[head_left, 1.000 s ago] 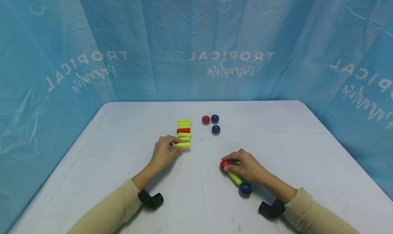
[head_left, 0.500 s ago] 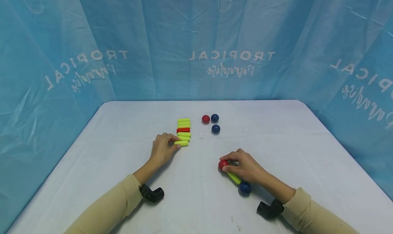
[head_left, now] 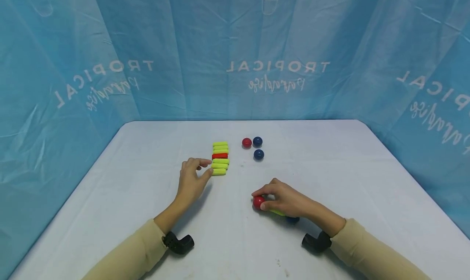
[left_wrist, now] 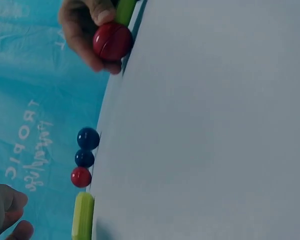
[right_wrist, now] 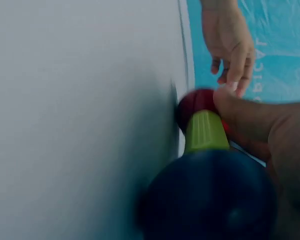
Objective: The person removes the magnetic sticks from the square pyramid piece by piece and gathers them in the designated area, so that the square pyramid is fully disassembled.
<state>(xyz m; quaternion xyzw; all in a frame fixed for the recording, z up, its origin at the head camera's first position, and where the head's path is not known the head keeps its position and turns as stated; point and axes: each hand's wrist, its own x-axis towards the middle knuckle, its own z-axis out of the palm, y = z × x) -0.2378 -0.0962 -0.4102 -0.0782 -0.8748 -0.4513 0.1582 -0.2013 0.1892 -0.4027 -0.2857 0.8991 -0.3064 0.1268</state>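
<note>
My right hand (head_left: 288, 198) pinches a red ball (head_left: 258, 202) between thumb and fingers. A yellow-green stick (right_wrist: 206, 131) joins that ball to a dark blue ball (right_wrist: 210, 195), like a small dumbbell. My left hand (head_left: 192, 178) is at the left end of a row of short sticks, thumb and forefinger apart, gripping nothing. Nearest it lies a yellow-green stick (head_left: 219, 172), the front one of the row; whether the thumb tip touches it I cannot tell. One red stick (head_left: 220, 156) lies among the yellow-green ones.
Beyond the hands, a loose red ball (head_left: 247, 143) and two dark blue balls (head_left: 258, 154) rest on the white table (head_left: 315, 157), right of the stick row. A blue printed curtain (head_left: 235, 96) hangs behind the table and along both sides.
The left hand drew the front stick slightly left and away into line with the row, then let it go. The right hand moved left with the joined balls and stick.
</note>
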